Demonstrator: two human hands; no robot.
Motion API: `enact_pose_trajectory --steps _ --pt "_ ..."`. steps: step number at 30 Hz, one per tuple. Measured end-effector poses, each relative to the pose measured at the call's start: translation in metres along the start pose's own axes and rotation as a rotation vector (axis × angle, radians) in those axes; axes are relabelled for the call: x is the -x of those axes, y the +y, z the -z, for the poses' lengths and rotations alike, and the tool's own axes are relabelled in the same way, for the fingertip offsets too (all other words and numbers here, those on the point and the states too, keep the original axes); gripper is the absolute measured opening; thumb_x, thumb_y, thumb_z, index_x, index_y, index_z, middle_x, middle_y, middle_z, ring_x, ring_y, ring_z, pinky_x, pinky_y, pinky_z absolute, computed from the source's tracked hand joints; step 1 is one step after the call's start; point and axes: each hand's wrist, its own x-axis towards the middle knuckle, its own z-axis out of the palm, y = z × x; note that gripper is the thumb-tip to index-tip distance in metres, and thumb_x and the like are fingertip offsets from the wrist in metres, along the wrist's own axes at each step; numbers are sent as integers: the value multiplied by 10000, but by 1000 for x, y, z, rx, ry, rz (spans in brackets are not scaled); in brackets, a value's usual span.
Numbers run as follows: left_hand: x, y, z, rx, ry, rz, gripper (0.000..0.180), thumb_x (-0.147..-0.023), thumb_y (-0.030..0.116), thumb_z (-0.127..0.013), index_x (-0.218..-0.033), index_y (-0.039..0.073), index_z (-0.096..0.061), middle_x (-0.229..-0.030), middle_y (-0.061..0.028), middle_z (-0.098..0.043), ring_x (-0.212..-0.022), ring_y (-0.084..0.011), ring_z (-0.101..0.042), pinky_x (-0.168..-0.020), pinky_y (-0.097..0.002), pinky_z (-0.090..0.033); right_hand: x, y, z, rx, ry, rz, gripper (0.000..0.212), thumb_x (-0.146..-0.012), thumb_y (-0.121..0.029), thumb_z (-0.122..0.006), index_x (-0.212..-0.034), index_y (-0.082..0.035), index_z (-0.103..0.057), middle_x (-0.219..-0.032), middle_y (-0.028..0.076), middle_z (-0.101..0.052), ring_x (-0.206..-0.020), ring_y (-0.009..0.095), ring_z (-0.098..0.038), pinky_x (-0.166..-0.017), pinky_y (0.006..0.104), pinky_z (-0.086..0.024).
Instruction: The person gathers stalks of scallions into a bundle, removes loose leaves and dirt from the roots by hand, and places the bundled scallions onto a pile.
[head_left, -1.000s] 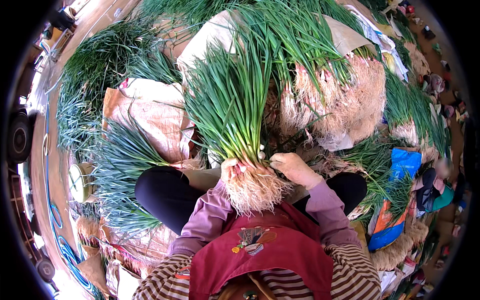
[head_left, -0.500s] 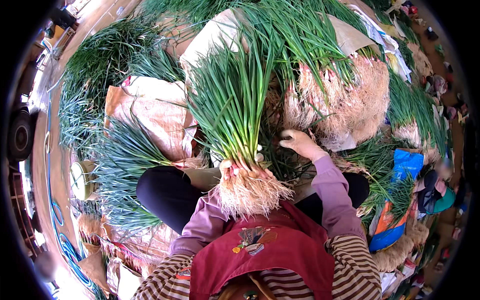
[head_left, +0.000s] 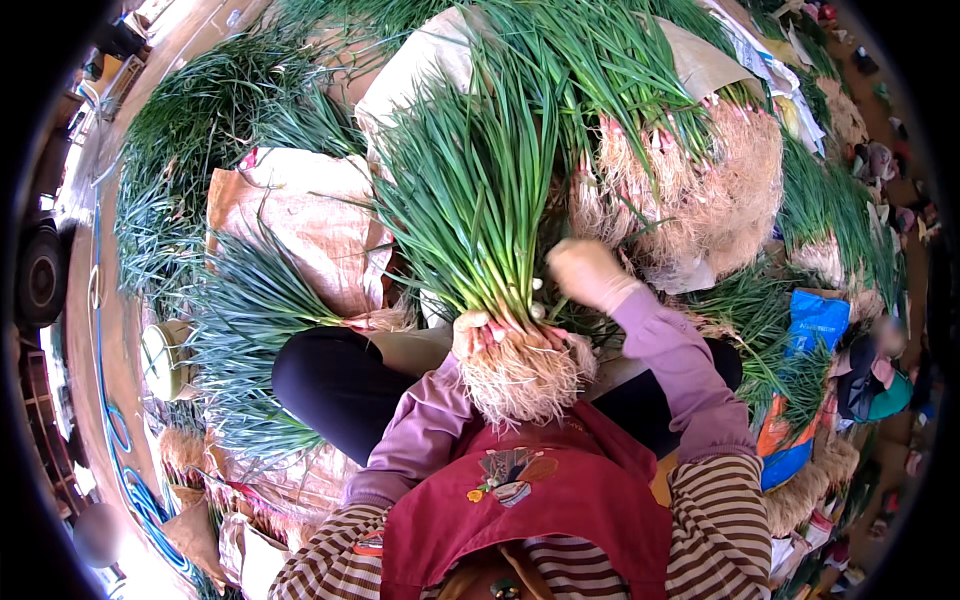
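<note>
Fingers of the left hand are curled around the green onion bunch between the person's knees, just above the roots, probably so the stalks stay together while the leaves fan away. Right hand is just beside it, too blurry to tell if it's pinching anything. Farther out, piled onions lie roots-inward too, likely for easy reach.
</note>
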Motion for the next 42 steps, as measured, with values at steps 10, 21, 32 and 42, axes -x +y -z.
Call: enact_pose_trajectory --steps 10,21,32,42 --pt "-8 1 -23 -210 -90 -20 797 -749 320 -533 -1389 -31 -213 -1179 -238 -513 -1001 -472 -536 -877 -564 -423 45 -22 53 -1100 -431 -328 732 -842 -286 -619 -1395 18 -247 -1401 180 -366 -1086 281 -556 -926 342 -427" --pt "-4 2 -26 -196 88 -100 733 -712 151 -576 -1343 -87 -290 -1259 -281 -466 -1049 -327 -565 -936 -412 -457 54 -64 22 -535 -178 -148 219 -855 -219 -537 -880 -9 -593 -863 164 -619 -788 359 -591 -683 436 -466" --pt "0 14 -10 -185 32 19 655 -752 231 -576 -1298 -68 -371 -1139 -274 -536 -854 -348 -572 -728 -466 -436 35 -17 26 213 439 -339 163 -794 -141 -557 -655 -57 -566 -591 74 -566 -515 244 -564 -499 353 -451" --pt "4 14 -26 -177 170 135 659 -742 106 -616 -1326 -53 -354 -1046 -180 -609 -730 -148 -635 -367 -143 -430 29 -5 50 -323 223 -404 574 -808 -217 -638 -1325 -86 -426 -984 98 -633 -835 233 -621 -781 331 -498"
